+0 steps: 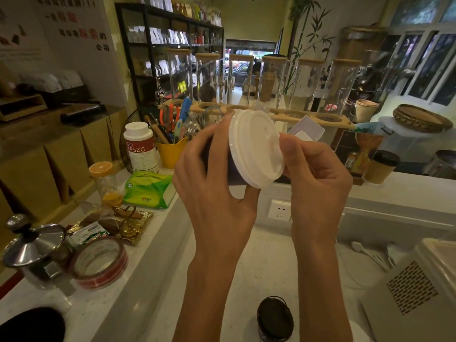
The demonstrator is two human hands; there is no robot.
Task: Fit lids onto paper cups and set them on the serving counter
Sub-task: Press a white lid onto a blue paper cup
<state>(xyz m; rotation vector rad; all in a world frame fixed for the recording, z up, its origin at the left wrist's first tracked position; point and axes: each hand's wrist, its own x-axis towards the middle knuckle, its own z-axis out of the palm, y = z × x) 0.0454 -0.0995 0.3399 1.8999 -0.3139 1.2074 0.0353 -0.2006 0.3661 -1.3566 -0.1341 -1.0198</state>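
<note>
My left hand (212, 174) wraps around a dark paper cup (234, 172), held tilted at chest height; most of the cup is hidden by the fingers. A white plastic lid (255, 146) sits on the cup's mouth. My right hand (313, 174) pinches the lid's right rim with thumb and fingers. On the raised serving counter (407, 191) at right stands a brown paper cup with a black lid (381, 166). A black lid (275, 320) lies on the lower worktop below my arms.
A row of tall glass jars in a wooden rack (328, 118) stands behind my hands. Left ledge holds a yellow tool cup (170, 151), a white canister (140, 146), a green packet (149, 188), tape rolls (100, 264) and a steel kettle (32, 248). A white machine (417, 290) sits at lower right.
</note>
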